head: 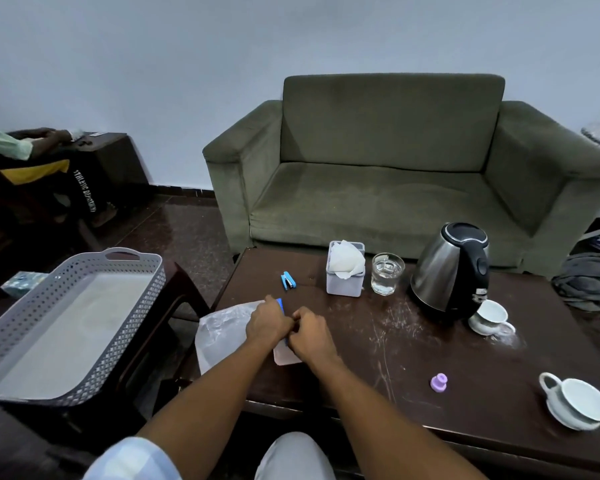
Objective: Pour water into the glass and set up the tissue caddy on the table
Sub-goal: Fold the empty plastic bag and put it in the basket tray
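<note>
On a dark table (413, 344), two hands are pressed together over a clear bag.

Near the table's left edge, the left hand (269, 322) and right hand (310, 336) are seen touching, both curled shut on a translucent plastic bag (220, 332) that lies flat beneath them; a small blue piece (280, 303) is visible just behind the left hand. Farther back, a grey tissue caddy (345, 271) is stood upright with white tissue pulled out of its top. Just to its right, a glass (387, 273) partly filled with water is set, and beyond that a steel kettle (452, 270). A blue stapler (288, 280) is laid left of the caddy. Two white cups on saucers (577, 403) are placed at the right, with a purple cap (439, 381) nearby. A grey basket (66, 323) is seen at the left.
</note>
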